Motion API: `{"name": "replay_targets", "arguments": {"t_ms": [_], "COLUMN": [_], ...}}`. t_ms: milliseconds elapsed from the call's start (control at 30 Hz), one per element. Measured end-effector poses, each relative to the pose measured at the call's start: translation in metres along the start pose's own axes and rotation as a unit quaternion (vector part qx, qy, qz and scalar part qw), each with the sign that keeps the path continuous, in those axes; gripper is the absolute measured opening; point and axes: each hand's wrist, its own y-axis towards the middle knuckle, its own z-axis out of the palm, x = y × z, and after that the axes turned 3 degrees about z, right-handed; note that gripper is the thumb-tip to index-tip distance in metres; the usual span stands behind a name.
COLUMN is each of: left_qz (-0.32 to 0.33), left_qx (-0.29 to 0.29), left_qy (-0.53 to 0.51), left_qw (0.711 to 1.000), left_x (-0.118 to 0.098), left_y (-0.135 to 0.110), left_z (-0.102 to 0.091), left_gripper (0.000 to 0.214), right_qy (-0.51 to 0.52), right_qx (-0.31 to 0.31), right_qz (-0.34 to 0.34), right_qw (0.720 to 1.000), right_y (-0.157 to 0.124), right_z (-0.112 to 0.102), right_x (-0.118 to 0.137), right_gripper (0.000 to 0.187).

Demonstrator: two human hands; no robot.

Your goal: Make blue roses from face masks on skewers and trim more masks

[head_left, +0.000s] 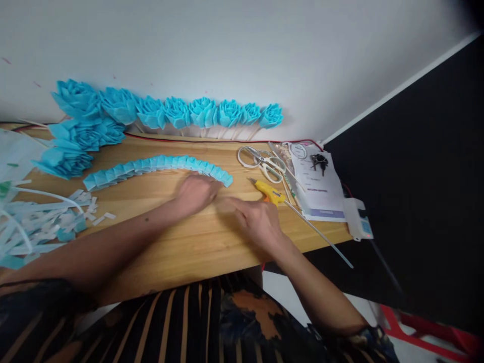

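Note:
An arc of overlapping light-blue petal pieces lies on the wooden table. My left hand is at the arc's right end, its back towards me; its fingers are curled under and blurred, so I cannot tell whether it holds anything. Just to the right, my right hand hovers over the wood with its index finger stretched out towards the left hand. The other fingers of that hand are bent, and nothing shows in them. Right behind it lies a yellow glue gun with a long glue stick sticking out of its back.
Several blue artificial flowers on sticks lean along the wall, more at the left. White and blue scraps are heaped at left. Scissors, papers, keys and a white power strip are at right.

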Motion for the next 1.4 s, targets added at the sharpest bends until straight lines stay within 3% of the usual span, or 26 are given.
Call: {"name": "replay_targets", "arguments": {"t_ms": [133, 300, 467, 700, 833, 967, 1100, 1167, 1400], "left_qz": [-0.014, -0.075, -0.13, -0.11, -0.089, -0.067, -0.062, -0.066, -0.058], "left_qx": [0.002, 0.009, 0.009, 0.013, 0.018, 0.009, -0.018, -0.03, -0.05], "left_qy": [-0.009, -0.02, -0.034, -0.054, -0.04, -0.039, -0.048, -0.052, -0.062], "left_qw": [1.0, 0.997, 0.991, 0.992, 0.995, 0.997, 0.997, 0.996, 0.995], "left_x": [0.0, -0.002, 0.001, 0.01, 0.007, 0.003, 0.004, 0.006, 0.004], "left_y": [-0.001, -0.002, -0.003, -0.003, -0.003, -0.003, -0.002, -0.002, -0.002], "left_z": [-0.001, -0.006, -0.006, 0.0, -0.003, -0.004, 0.001, 0.004, 0.009], "left_gripper": [0.035, 0.038, 0.032, 0.033, 0.034, 0.037, 0.042, 0.043, 0.038], "right_qy": [0.086, 0.102, 0.081, 0.088, 0.074, 0.031, -0.03, -0.059, -0.05], "right_qx": [-0.108, -0.168, -0.198, -0.254, -0.254, -0.221, -0.097, -0.038, 0.049], "right_qz": [-0.072, -0.004, 0.057, 0.096, 0.11, 0.175, 0.256, 0.277, 0.313], "right_qw": [0.988, 0.98, 0.975, 0.959, 0.958, 0.959, 0.961, 0.958, 0.947], "right_y": [-0.054, -0.103, -0.131, -0.149, -0.139, -0.103, -0.057, -0.04, -0.017], "right_z": [0.007, 0.021, 0.014, 0.02, 0.013, -0.004, -0.014, -0.013, -0.006], "right_x": [0.013, 0.003, -0.034, -0.064, -0.091, -0.145, -0.193, -0.205, -0.228], "right_gripper": [0.045, 0.045, 0.043, 0.041, 0.042, 0.041, 0.042, 0.041, 0.042]}}
